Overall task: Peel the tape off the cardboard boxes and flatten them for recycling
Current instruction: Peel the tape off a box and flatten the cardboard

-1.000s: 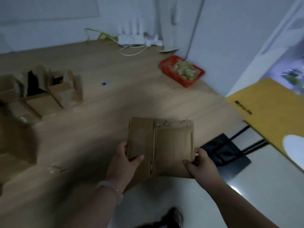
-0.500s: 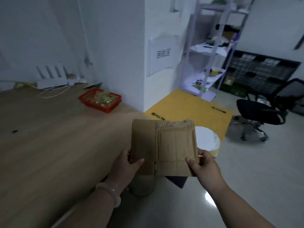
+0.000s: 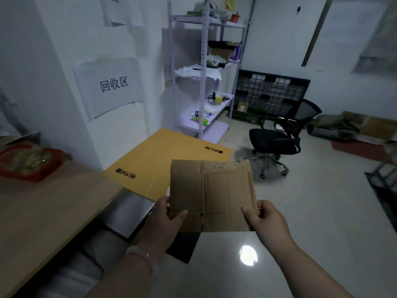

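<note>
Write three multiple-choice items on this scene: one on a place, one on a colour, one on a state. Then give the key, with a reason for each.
1. Where does the red basket sit?
A. inside a drawer
B. on the wooden table
C. on a sofa

2. What colour is the large flat sheet beyond the held piece?
A. green
B. white
C. yellow

3. How is the flattened cardboard held?
A. the left hand and the right hand each grip a lower corner
B. one hand alone pinches its top edge
C. no hand touches it

Key:
1. B, since the basket rests on the tabletop at the far left.
2. C, since the sheet is plainly yellow with black print.
3. A, since a thumb lies over the front of the cardboard at each lower corner.
</note>
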A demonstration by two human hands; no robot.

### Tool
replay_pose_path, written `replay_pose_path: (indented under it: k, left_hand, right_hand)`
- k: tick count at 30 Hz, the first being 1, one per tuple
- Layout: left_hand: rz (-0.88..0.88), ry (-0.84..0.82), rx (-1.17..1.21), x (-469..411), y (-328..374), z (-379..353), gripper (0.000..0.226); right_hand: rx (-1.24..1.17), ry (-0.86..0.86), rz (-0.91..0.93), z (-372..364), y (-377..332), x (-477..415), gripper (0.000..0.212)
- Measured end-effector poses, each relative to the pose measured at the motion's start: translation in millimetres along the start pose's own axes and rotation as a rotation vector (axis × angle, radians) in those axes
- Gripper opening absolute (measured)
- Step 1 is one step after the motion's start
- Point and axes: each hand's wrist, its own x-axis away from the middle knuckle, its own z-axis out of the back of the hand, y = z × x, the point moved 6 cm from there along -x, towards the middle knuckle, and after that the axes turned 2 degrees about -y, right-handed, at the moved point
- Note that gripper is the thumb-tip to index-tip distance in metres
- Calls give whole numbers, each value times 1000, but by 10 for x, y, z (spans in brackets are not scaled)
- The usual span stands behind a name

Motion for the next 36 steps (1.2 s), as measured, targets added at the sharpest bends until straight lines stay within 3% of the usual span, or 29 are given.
replay_pose_path:
  k: [9,19,23,29,36]
  left_hand:
    - [53,-4,0,-1018,-13,-583,38]
    - [226,52,-16,-2376,-149,-664,39]
    - [291,149,25,-2644,-287,-605,35]
    - [529,299,132,-2767,-812,-585,36]
    - [794,442,12,-2949,-1245,-712,40]
  right_hand:
    - [91,-43,-15,6,178,-1281,20]
    - [183,-193,2,-459,-117,-2939,26]
    - [229,-290,30,-854,-186,-3385,23]
    - [374,-523,104,-1645,-196,-4005,26]
    - [570,-820,249,-2505,-201,-4870,35]
